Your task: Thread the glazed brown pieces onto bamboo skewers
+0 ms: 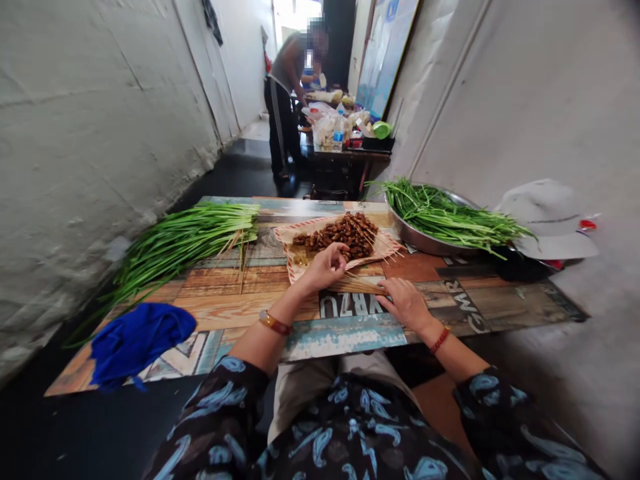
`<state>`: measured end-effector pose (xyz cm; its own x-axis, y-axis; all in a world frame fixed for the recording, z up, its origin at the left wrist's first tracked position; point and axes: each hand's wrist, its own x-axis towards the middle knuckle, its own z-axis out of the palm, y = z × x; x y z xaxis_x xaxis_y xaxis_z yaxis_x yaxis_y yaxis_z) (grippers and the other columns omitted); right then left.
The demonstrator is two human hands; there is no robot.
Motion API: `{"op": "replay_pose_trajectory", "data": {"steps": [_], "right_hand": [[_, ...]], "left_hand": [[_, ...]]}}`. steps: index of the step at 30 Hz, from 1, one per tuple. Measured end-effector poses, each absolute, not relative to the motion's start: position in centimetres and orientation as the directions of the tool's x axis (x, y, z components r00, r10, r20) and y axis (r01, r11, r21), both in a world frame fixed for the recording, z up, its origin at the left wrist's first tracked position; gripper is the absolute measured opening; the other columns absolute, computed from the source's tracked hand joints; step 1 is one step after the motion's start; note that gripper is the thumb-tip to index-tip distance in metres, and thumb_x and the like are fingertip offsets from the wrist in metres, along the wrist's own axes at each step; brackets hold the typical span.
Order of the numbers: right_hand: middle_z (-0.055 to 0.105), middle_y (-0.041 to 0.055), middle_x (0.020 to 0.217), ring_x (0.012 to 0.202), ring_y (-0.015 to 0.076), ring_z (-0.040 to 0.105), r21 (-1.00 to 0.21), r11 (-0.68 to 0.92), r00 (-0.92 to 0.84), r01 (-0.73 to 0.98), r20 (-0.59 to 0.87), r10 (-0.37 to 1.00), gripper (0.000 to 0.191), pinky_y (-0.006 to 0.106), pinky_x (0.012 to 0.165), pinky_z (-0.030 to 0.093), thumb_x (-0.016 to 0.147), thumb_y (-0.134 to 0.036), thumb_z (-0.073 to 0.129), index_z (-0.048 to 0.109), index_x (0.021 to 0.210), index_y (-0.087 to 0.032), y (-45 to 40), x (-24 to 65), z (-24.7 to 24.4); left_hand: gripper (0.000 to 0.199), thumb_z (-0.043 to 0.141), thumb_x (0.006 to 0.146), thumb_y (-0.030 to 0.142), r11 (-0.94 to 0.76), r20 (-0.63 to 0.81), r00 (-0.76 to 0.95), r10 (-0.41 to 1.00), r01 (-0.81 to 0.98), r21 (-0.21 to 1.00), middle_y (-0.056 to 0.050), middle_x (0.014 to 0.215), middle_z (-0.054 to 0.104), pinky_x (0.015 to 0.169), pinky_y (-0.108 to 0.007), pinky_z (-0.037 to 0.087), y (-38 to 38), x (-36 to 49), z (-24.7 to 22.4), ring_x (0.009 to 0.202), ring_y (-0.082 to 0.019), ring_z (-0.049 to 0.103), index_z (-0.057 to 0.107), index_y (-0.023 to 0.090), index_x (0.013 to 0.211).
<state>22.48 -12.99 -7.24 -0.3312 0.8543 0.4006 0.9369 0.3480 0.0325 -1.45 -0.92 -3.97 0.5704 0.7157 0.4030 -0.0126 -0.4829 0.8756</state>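
Note:
My left hand (327, 267) closes around a bundle of thin wooden skewers (360, 285) at the front edge of a red-and-white paper-lined tray (295, 233). A heap of dark brown skewered meat (345, 237) lies on that tray, just beyond my left fingers. My right hand (405, 305) rests on the wood-print tabletop (230, 300), its spread fingers touching the skewer ends. A long bunch of green chives (185, 247) lies at the table's left, with loose skewers among the stalks. More chives fill a steel basin (420, 230) at the right.
A blue cloth (140, 343) lies at the table's near left corner. A grey cap (550, 220) sits beyond the basin. Rough walls flank the narrow passage. Farther down, a person (283, 87) stands at a cluttered table (350, 153) holding bags and a water bottle (339, 131).

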Motion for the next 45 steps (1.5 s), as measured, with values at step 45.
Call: {"op": "replay_pose_trajectory", "data": {"steps": [45], "right_hand": [[0.058,-0.0046,0.058,0.038,0.0063,0.044,-0.948,0.213,-0.035,0.235,0.211,0.977,0.040,0.019,0.038,0.037,0.092,-0.037,0.049,0.062,0.121,-0.013,-4.2,15.1,-2.3]], "left_hand": [[0.052,0.067,0.075,0.026,-0.296,0.290,-0.092,0.953,-0.055,0.954,0.002,0.079,0.054,0.068,-0.023,0.045,2.9,-7.1,-2.3,0.071,-0.009,0.052,0.048,0.017,0.122]]}}
